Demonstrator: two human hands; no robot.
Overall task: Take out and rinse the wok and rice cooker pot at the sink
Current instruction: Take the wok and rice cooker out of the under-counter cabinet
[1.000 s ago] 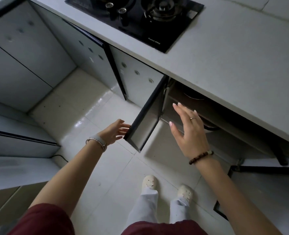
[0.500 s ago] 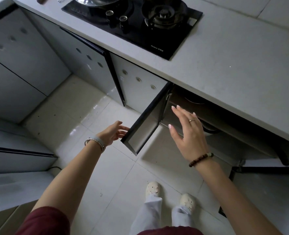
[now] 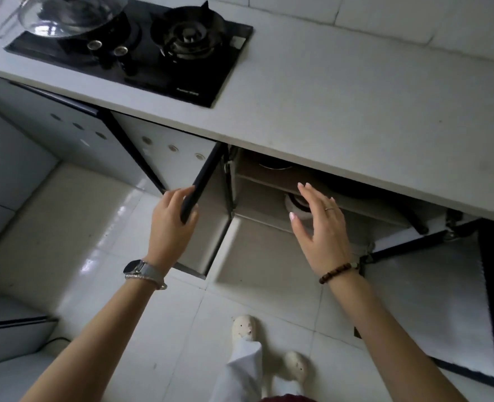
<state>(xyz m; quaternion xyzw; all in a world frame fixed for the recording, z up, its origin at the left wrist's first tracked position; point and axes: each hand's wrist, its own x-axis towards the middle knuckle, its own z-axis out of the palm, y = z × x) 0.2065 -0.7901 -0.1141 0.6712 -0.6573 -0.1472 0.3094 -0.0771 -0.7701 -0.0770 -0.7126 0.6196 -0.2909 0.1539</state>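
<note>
Under the counter a cabinet stands open. My left hand (image 3: 171,224) grips the dark top edge of the left cabinet door (image 3: 202,181). My right hand (image 3: 320,227) hovers open with straight fingers in front of the opening, touching nothing. On the cabinet's shelf lies a dark wok (image 3: 353,191), mostly hidden under the countertop, its black handle (image 3: 415,220) sticking out to the right. A round metal pot rim (image 3: 275,163) shows deeper on the shelf. Below the shelf a white round appliance (image 3: 296,206) is partly hidden behind my right hand.
A black gas hob (image 3: 158,50) with a glass lid (image 3: 68,15) on its left burner sits in the grey countertop (image 3: 356,111). The right cabinet door (image 3: 443,300) hangs wide open. My feet (image 3: 243,327) stand on pale floor tiles.
My left hand moved right and took hold of the left door's top edge, and the door swung wider. My right hand stayed open before the opening. The view shifted toward the counter.
</note>
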